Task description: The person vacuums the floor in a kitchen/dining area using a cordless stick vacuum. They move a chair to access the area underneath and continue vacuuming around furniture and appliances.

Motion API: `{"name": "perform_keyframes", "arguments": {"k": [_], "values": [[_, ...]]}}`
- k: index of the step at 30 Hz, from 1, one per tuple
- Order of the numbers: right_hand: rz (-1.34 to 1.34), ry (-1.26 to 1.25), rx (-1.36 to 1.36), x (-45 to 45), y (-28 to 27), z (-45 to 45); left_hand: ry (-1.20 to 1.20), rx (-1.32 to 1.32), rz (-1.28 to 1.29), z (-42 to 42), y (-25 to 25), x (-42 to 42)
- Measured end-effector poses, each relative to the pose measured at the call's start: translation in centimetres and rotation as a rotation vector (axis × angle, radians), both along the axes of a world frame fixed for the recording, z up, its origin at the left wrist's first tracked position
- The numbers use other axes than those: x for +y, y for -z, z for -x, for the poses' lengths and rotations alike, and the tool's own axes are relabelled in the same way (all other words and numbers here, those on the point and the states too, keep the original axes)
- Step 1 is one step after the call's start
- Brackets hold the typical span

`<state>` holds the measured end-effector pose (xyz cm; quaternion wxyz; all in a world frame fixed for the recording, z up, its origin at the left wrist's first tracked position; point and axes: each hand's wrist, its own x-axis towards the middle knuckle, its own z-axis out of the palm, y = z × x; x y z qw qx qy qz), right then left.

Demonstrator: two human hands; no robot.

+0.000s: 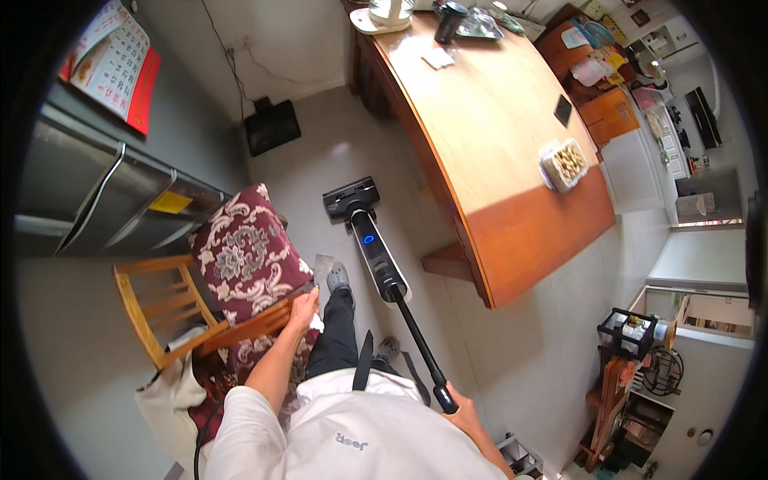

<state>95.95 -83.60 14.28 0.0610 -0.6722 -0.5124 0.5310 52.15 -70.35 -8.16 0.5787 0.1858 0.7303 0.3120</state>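
My right hand (462,411) grips the black handle of an upright cordless floor cleaner (384,264). Its wide black head (351,198) rests on the tiled floor, and a blue ring glows on its body. In my left hand (303,311) is what looks like a flat-bladed scraper (324,269), its blade pointing away from me; the handle is mostly hidden by the fingers. A crumpled white tissue (317,324) shows beneath that hand. Close beside it stands a wooden chair (252,324) with a maroon floral seat cushion (246,249).
A wooden table (480,138) on the right bears a tub of peanuts (564,165), a phone (563,110) and a black cup (450,23). At left is a grey refrigerator (180,90) with a calendar (114,66). A flat black object (273,127) lies by the wall.
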Motion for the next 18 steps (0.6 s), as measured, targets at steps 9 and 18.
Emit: {"name": "perform_keyframes", "arguments": {"k": [9,18], "values": [[0.038,-0.151,-0.141,-10.0,-4.7,-17.8,-0.061,0.061,0.0,-4.5,-2.1,-12.7],[-0.083,-0.344,-0.271,1.5,-7.5,-13.7,-0.003,0.257,-0.017,-6.3,-0.2,-17.3]]}}
